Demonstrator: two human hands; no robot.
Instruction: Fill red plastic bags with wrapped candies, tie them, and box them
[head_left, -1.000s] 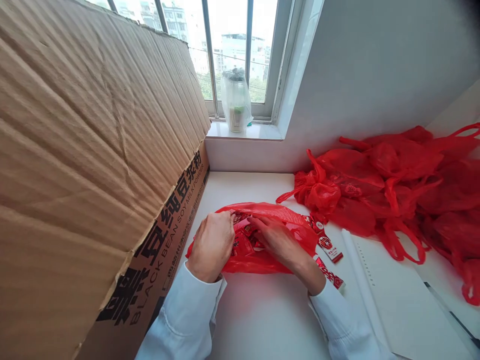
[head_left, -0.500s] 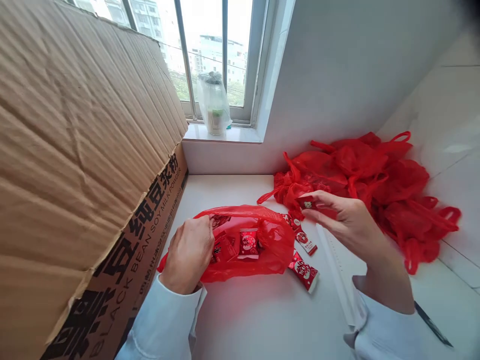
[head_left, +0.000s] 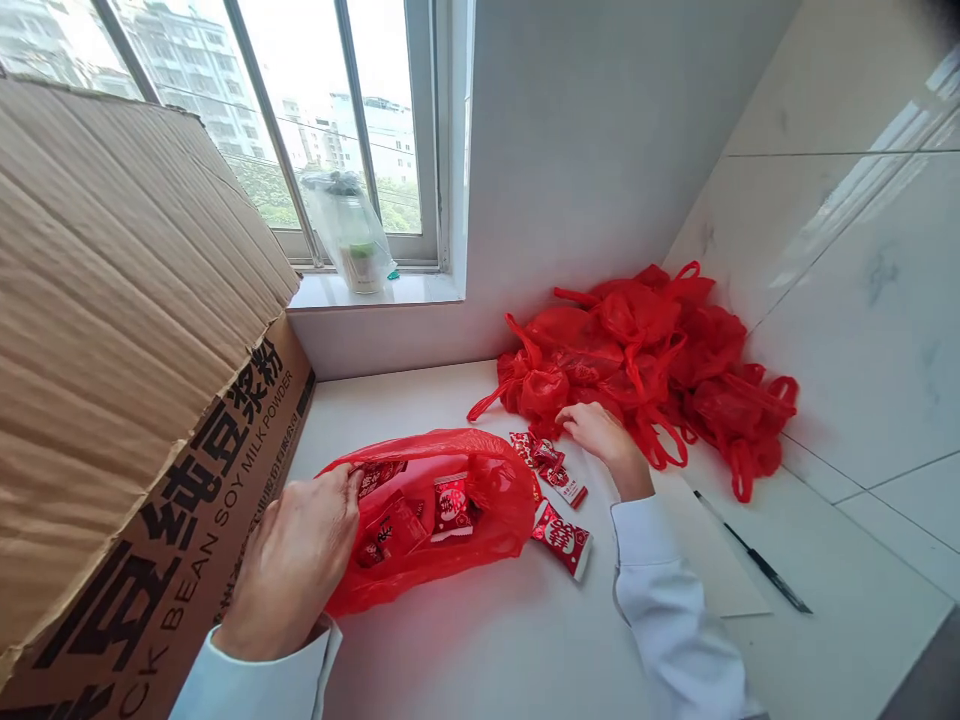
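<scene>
My left hand [head_left: 304,555] is closed on the left rim of a red plastic bag [head_left: 442,590], which lies on its side with its mouth spread. Inside the bag are several red-wrapped snack packets, one pink-and-red packet [head_left: 452,507] showing clearly. My right hand [head_left: 600,440] reaches out beyond the bag's right side, fingers extended and slightly curved, with nothing visible in them. Just in front of its fingertips sits a small red wrapped candy [head_left: 549,453] among other packets. A white-ended red packet [head_left: 564,540] rests against the bag's right edge.
Several tied red plastic bags [head_left: 637,340] are heaped against the wall on the right. A large cardboard box [head_left: 135,270] stands close on the left. Paper [head_left: 724,570] and a black pen [head_left: 761,563] lie at right. A bagged jar [head_left: 360,245] stands on the windowsill.
My right hand has moved down to the loose packets and no longer shows the small red packet it held. My left hand stays on the bag. The view has swung right.
</scene>
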